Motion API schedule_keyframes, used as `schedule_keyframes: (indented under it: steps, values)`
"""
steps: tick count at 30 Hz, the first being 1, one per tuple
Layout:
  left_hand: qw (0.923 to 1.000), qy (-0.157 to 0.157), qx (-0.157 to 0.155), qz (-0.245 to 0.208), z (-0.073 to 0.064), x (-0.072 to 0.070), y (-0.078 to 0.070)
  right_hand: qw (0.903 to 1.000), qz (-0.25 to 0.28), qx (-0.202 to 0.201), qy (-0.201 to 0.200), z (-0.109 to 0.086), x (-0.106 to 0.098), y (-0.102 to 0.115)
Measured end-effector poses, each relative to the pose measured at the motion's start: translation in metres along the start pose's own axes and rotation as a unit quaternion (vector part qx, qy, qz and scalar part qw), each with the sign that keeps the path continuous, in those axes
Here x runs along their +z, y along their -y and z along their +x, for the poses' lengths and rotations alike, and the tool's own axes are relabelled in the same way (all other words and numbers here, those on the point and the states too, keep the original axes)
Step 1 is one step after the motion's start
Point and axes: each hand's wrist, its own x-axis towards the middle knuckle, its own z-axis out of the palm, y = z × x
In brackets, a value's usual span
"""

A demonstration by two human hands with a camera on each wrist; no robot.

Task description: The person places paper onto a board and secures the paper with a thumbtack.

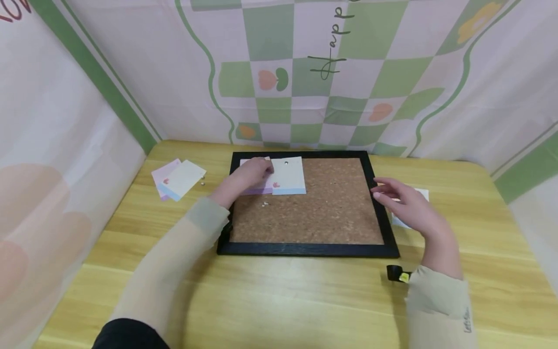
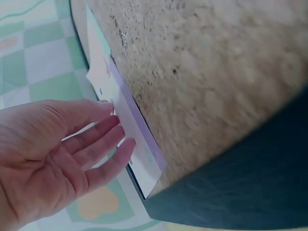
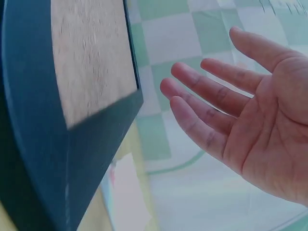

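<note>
At the upper left of a black-framed corkboard (image 1: 314, 218), my left hand (image 1: 255, 172) is over a purple-edged note card (image 1: 257, 190). Up close in the left wrist view, the thumb and index finger pinch a small silver thumbtack (image 2: 113, 109) against this card, partly hidden by the fingertips; the other fingers touch the paper. Beside it lies a blue-edged white note card (image 1: 288, 177) with a silver thumbtack (image 1: 286, 163) near its top. My right hand (image 1: 407, 206) hovers by the board's right edge, its fingers loosely extended and holding nothing.
Two loose note cards (image 1: 182, 179) overlap on the table to the left, with small tacks (image 1: 202, 183) beside them. A few silver bits (image 1: 265, 204) lie on the cork. Under the right hand is another card (image 1: 423, 194); a small black object (image 1: 394, 273) lies by the right sleeve.
</note>
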Motion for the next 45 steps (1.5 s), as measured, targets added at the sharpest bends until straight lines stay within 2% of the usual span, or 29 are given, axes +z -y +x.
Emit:
schedule_keyframes:
  steps: [3, 6, 9, 12, 16, 22, 27, 31, 36, 41, 45]
  values:
    - [0.9999, 0.004, -0.004, -0.009, -0.005, -0.001, 0.004, 0.9998, 0.017, 0.003, -0.011, -0.006, -0.002, -0.010]
    - [0.9991, 0.000, -0.033, -0.028, -0.013, -0.001, 0.010, 0.9989, 0.039, -0.005, -0.024, -0.007, -0.003, -0.016]
    - [0.9963, -0.007, -0.056, -0.065, -0.020, 0.002, 0.017, 0.9977, 0.053, -0.009, -0.041, -0.008, -0.004, -0.022]
    - [0.9947, -0.022, -0.060, -0.080, -0.025, 0.004, 0.022, 0.9973, 0.048, -0.002, -0.055, -0.009, -0.007, -0.032]
    - [0.9946, -0.037, -0.067, -0.069, -0.031, 0.003, 0.028, 0.9973, 0.022, 0.027, -0.066, -0.011, -0.012, -0.047]
    - [0.9945, 0.003, -0.091, -0.053, -0.047, 0.000, 0.039, 0.9940, -0.013, 0.087, -0.065, -0.019, -0.019, -0.066]
    - [0.9947, 0.020, -0.085, -0.054, -0.057, 0.001, 0.048, 0.9896, -0.038, 0.124, -0.062, -0.027, -0.024, -0.078]
    - [0.9937, 0.039, -0.076, -0.072, -0.064, -0.001, 0.053, 0.9844, -0.059, 0.161, -0.039, -0.030, -0.026, -0.083]
    - [0.9902, 0.069, -0.087, -0.084, -0.071, -0.003, 0.057, 0.9753, -0.082, 0.205, -0.002, -0.030, -0.028, -0.086]
    - [0.9873, 0.075, -0.098, -0.100, -0.077, -0.003, 0.061, 0.9669, -0.115, 0.227, 0.017, -0.029, -0.027, -0.091]
    - [0.9839, 0.082, -0.107, -0.116, -0.080, -0.002, 0.064, 0.9641, -0.156, 0.213, 0.024, -0.028, -0.024, -0.093]
